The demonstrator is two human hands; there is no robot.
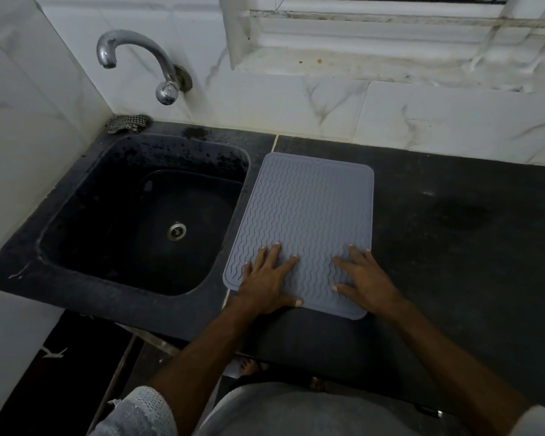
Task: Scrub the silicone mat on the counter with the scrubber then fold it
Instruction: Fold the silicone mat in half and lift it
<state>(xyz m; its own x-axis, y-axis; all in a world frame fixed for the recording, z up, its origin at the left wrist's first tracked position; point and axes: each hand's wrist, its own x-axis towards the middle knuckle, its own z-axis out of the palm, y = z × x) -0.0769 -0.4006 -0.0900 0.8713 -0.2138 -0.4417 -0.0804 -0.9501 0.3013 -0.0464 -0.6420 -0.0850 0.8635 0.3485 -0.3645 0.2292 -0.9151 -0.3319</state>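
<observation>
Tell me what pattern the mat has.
Wavy raised lines on grey; the mat shows clearly in the head view.

The scene is dim and flat, with weak light falling from the window (390, 14) above. The black sink (145, 215) swallows detail in shadow; the tap (132, 51) carries a soft glint. Wide-angle distortion bends the edges, and fine grain softens dark areas.

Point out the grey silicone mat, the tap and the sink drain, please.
Grey ribbed silicone mat (309, 215): head view, centre of its wavy surface.
Curved chrome tap (132, 42): head view, top of the spout's arch.
Round metal sink drain (177, 231): head view, middle of the strainer.
</observation>
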